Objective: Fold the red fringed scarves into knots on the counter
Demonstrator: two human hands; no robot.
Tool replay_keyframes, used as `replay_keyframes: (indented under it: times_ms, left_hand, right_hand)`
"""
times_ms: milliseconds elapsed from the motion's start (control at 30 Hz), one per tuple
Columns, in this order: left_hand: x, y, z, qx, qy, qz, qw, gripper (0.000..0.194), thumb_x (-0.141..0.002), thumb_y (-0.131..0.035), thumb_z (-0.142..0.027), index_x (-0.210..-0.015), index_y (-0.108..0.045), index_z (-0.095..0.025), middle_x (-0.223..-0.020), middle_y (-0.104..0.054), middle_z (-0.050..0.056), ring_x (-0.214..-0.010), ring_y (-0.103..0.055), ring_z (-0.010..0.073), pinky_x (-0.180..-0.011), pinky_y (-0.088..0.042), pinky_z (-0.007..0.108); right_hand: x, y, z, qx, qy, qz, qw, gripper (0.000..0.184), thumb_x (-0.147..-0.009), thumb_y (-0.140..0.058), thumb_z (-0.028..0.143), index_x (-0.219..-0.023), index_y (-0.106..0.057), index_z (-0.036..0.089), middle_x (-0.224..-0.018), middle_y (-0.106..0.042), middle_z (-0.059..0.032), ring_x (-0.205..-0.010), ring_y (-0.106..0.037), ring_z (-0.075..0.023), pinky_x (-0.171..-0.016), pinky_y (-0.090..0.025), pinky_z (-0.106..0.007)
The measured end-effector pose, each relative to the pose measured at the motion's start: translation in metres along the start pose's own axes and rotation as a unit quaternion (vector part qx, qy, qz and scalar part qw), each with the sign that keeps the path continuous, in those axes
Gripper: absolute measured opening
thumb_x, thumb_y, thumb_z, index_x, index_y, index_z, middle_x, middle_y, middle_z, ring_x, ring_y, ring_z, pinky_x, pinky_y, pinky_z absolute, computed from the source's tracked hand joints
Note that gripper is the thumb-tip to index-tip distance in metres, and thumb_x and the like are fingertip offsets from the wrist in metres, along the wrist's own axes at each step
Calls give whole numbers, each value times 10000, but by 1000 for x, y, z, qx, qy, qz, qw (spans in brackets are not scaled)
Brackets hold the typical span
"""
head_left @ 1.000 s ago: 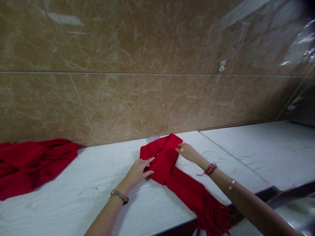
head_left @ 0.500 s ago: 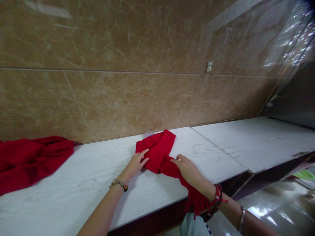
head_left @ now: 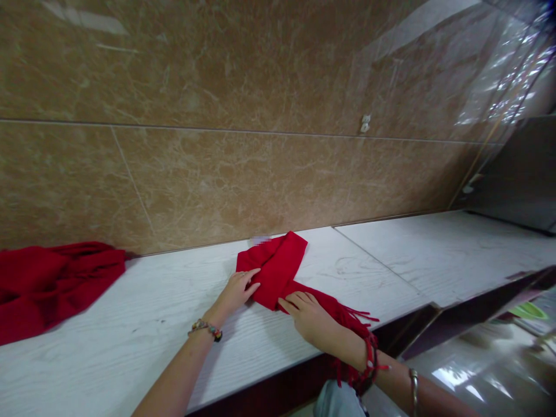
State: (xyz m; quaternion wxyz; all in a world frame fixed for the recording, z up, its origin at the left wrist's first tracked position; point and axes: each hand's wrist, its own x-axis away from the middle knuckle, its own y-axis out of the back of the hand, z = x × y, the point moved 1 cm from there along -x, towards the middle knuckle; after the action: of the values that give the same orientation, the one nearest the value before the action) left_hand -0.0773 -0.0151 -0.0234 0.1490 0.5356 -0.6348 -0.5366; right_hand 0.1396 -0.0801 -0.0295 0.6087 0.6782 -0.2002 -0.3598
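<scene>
A red scarf (head_left: 278, 267) lies folded across itself on the white countertop, its fringed tail running right towards the front edge. My left hand (head_left: 234, 291) rests on the fold's left edge, thumb and index finger spread on top of the cloth. Its other fingers are partly hidden. At the lower right of the fold, my right hand (head_left: 309, 315) has its fingers bent over the tail and its thumb at the folded corner. Behind my right wrist, part of the fringe is covered.
Another heap of red cloth (head_left: 56, 284) lies on the left of the white countertop (head_left: 174, 347). A brown marbled wall (head_left: 217, 179) rises along the back. On the right are a dark grey panel (head_left: 516, 174) and, lower down, a green dish (head_left: 529, 310).
My right hand has shifted left and down to the folded corner. Some fringe strands now lie spread on the counter to the right. My left hand has stayed on the scarf.
</scene>
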Motion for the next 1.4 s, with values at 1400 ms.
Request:
replay_keyframes:
  times_ms: [1400]
  left_hand:
    - [-5, -11, -17, -32, -36, -26, 999, 378, -860, -364, -262, -1216, -471, -191, -1217, -490, 94, -1118, -445, 183, -965, -348, 365]
  right_hand:
    - [5, 1, 7, -12, 116, -23, 993, 392, -826, -386, 52, -1206, -476, 90, -1230, -503, -132, -1199, -378, -192, -1002, -341, -332]
